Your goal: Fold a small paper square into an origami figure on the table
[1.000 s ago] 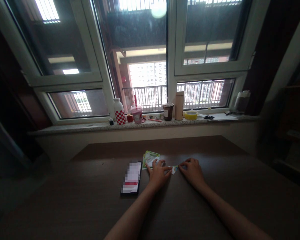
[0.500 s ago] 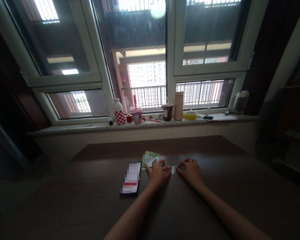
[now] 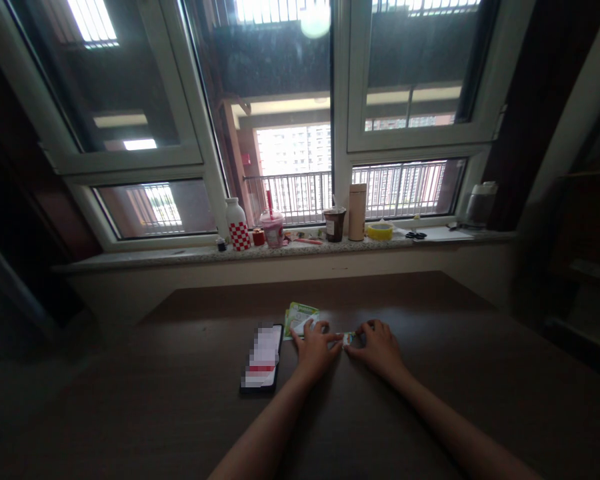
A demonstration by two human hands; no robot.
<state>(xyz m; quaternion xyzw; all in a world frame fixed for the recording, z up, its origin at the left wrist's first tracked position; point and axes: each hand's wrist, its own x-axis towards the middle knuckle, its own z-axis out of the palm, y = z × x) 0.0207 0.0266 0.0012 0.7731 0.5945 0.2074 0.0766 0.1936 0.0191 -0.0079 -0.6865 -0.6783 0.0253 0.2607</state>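
Note:
A small whitish piece of paper (image 3: 349,339) with coloured print lies on the brown table between my two hands. My left hand (image 3: 316,348) presses its left end with the thumb side, the other fingers bent and spread. From the right, my right hand (image 3: 380,350) pinches the paper between thumb and forefinger; the thumb sits at its near edge. What the fingertips cover is hidden. Green-and-white printed cards (image 3: 303,319) lie overlapping just beyond my left hand, partly under its fingers.
A phone (image 3: 261,359) with a blurred screen lies left of my left hand. On the windowsill (image 3: 195,257) stand a checkered bottle (image 3: 239,227), a pink drink cup (image 3: 273,230), a dark cup (image 3: 335,225), a tan flask (image 3: 357,213), yellow tape (image 3: 380,232) and black scissors (image 3: 416,235).
My right thumb has moved left and nearer to me along the paper, opening the space between thumb and forefinger. My left hand has stayed in place.

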